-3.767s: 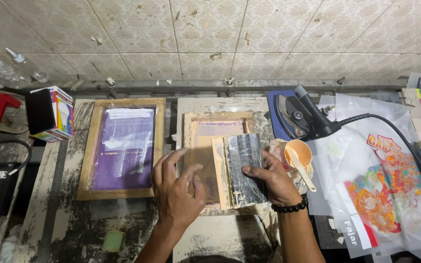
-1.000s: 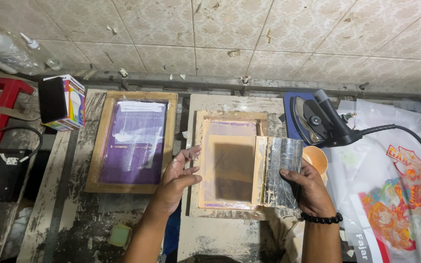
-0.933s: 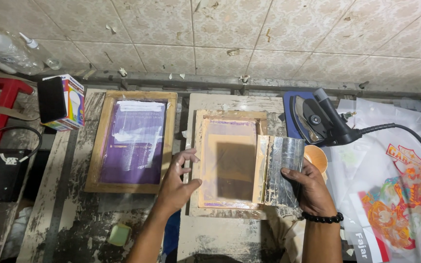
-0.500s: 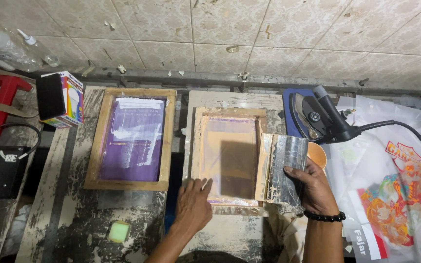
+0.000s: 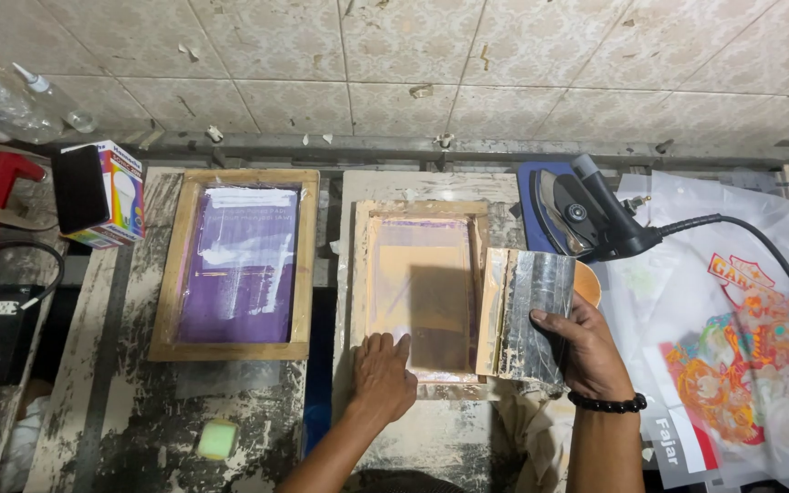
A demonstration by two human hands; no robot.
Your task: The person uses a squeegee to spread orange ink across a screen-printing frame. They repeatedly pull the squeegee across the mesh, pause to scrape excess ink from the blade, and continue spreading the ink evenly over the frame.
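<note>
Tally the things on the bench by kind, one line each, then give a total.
Wooden screen frames: 2 (purple mesh, orange mesh)
Squeegee: 1, in the right hand
Clothes iron: 1
Small cardboard box: 1
Pale green sponge: 1
Printed transfer sheet: 1
Total: 7

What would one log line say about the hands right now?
left hand: flat on small wooden screen frame | right hand: grip on squeegee at frame's right edge | nearby: purple screen frame, iron
</note>
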